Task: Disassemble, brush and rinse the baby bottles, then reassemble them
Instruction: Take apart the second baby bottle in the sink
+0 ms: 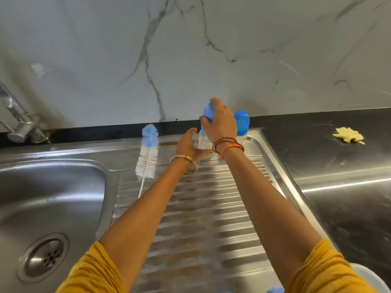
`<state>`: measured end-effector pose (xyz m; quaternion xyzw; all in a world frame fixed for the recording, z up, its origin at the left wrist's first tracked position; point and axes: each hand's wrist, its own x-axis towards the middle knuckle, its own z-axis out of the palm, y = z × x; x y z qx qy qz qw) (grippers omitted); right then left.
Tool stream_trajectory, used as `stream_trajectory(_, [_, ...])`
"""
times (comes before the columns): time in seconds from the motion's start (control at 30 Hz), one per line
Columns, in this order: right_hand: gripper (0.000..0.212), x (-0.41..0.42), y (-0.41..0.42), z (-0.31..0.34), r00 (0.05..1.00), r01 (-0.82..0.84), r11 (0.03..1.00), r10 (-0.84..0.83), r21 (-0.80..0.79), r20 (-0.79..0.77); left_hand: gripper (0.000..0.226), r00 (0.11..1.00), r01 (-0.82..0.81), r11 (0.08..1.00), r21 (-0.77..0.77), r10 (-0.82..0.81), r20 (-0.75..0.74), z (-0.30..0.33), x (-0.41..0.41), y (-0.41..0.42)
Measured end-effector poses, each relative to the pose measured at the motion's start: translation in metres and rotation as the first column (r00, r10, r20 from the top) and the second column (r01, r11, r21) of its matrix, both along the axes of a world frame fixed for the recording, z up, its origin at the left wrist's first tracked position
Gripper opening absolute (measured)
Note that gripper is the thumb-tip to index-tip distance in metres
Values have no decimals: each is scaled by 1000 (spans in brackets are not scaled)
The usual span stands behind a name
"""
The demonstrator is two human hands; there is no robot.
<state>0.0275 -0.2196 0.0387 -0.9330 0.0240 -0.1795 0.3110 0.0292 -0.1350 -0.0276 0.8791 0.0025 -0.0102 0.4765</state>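
At the back of the ribbed steel drainboard [211, 208], close under the grey-veined marble wall [190, 49], two clear baby bottles with blue caps stand upright side by side. The right hand [221, 121] comes down on the near bottle [204, 142] from above, its fingers curled round the rounded blue cap [208, 112], with woven orange and brown threads about the wrist. The left hand [189, 144] cups the transparent body of that bottle low down from the left, thumb raised and fingers wrapped behind the base, a gold bangle on the wrist. The second bottle [241, 125] stands just to the right, partly hidden by the right hand, its glossy blue cap free of both hands. To the left of the bottles a bottle brush [148, 153] lies on the drainboard, pointing toward the wall: fluffy bristles, blue at the tip and white below, on a thin pale wire handle. Left of that is the smooth, deep sink [53, 197] with a round perforated drain, and a chrome tap [17, 121] slants in from the far left. On the dark, polished counter [338, 157] to the right lies a crumpled yellow scrap [348, 135], well apart from the bottles. Mustard-yellow sleeves cover both upper arms at the bottom edge.
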Motion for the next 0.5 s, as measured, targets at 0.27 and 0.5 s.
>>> stream_trajectory(0.27, [43, -13, 7, 13, 990, 27, 999, -24, -20, 135, 50, 988, -8, 1000, -5, 9, 156, 11, -12, -3])
stream_trajectory(0.5, [44, -68, 20, 56, 961, 51, 982, -98, 184, 257, 52, 925, -62, 998, -20, 65, 374, 45, -62, 13])
